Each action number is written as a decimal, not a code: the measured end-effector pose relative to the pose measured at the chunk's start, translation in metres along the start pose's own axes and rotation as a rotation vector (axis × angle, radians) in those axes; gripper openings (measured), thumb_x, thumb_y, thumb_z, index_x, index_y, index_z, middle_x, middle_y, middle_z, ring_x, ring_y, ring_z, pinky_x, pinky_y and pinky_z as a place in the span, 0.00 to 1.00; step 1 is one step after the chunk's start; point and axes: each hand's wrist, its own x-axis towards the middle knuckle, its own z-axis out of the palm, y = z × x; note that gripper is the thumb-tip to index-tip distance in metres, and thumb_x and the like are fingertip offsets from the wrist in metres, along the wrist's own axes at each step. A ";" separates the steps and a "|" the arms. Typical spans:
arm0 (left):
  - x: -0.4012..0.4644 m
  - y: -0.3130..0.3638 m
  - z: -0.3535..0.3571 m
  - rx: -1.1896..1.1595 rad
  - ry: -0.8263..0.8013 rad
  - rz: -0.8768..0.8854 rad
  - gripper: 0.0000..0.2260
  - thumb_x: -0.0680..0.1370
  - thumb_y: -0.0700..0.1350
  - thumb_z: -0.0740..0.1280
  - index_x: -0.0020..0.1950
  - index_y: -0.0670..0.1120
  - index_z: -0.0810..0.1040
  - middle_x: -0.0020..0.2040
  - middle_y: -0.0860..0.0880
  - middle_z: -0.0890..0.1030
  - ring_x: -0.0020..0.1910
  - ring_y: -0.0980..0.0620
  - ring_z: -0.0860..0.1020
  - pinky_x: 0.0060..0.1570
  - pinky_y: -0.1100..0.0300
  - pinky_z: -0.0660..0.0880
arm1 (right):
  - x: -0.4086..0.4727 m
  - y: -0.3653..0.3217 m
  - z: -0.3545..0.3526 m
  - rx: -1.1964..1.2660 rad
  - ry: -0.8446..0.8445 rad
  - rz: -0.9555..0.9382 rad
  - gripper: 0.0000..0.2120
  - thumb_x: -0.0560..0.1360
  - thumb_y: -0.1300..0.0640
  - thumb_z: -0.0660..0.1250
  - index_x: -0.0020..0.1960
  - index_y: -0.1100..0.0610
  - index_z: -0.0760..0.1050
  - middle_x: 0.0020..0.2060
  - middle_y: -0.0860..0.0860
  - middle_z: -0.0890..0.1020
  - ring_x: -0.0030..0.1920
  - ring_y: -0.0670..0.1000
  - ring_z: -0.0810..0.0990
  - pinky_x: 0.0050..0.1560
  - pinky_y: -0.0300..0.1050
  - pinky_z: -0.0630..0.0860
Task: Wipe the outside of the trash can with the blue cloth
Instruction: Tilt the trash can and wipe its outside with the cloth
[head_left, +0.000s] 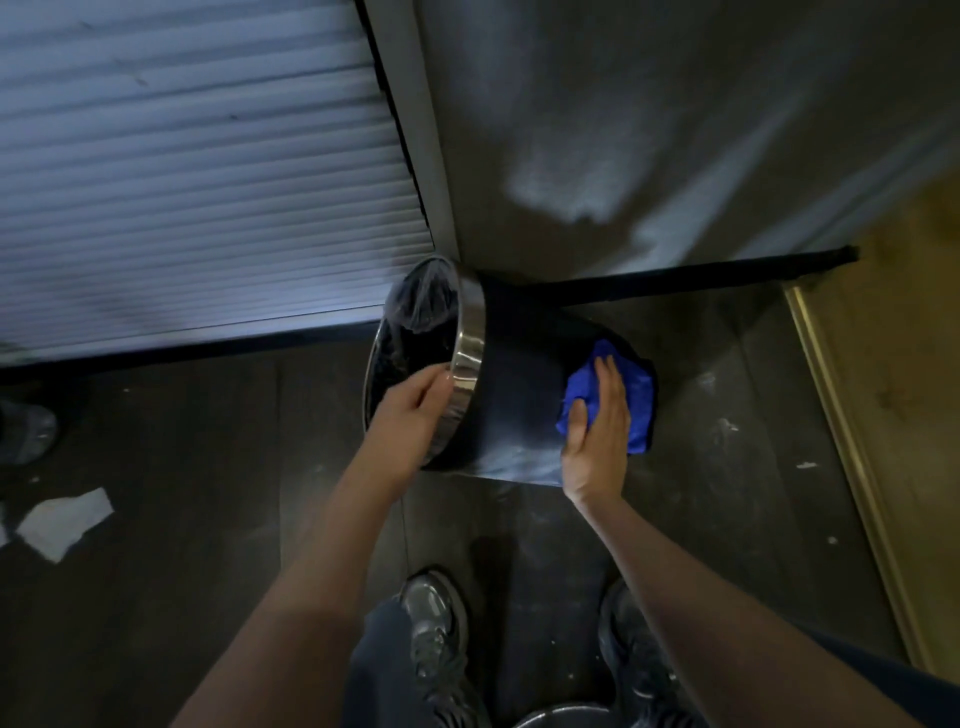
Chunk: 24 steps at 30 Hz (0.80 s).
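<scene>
A dark round trash can (519, 395) is tipped over to the left on the dark floor, its mouth facing left. A shiny metal ring runs around its rim, and a dark liner bag shows inside. My left hand (410, 410) grips the metal rim at its near side and holds the can tilted. My right hand (597, 431) lies flat on the blue cloth (636, 400) and presses it against the can's outer wall near the base.
A ribbed roller shutter (182, 171) fills the upper left and a grey wall (675, 130) the upper right. A brass threshold strip (852, 467) runs along the right. White paper scraps (65, 519) lie on the floor at left. My two shoes (431, 618) stand below the can.
</scene>
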 end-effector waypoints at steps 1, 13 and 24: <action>-0.004 -0.004 0.001 0.085 0.001 -0.002 0.14 0.80 0.46 0.57 0.49 0.43 0.80 0.45 0.45 0.81 0.46 0.50 0.77 0.49 0.57 0.71 | 0.005 0.001 -0.001 0.019 0.004 0.019 0.24 0.78 0.51 0.50 0.71 0.60 0.58 0.71 0.56 0.64 0.72 0.55 0.61 0.71 0.48 0.56; 0.000 -0.014 0.016 0.141 0.287 0.083 0.12 0.80 0.45 0.57 0.46 0.47 0.80 0.41 0.48 0.80 0.40 0.56 0.77 0.43 0.63 0.70 | 0.048 0.019 -0.008 0.168 -0.124 0.200 0.22 0.80 0.54 0.52 0.73 0.54 0.54 0.74 0.51 0.60 0.73 0.51 0.58 0.72 0.44 0.54; 0.010 -0.019 -0.007 0.025 0.334 -0.109 0.22 0.78 0.53 0.57 0.44 0.36 0.79 0.40 0.35 0.78 0.40 0.43 0.75 0.46 0.49 0.73 | 0.035 -0.005 -0.008 -0.056 -0.145 0.269 0.22 0.79 0.55 0.51 0.73 0.53 0.56 0.74 0.51 0.60 0.74 0.53 0.55 0.73 0.52 0.52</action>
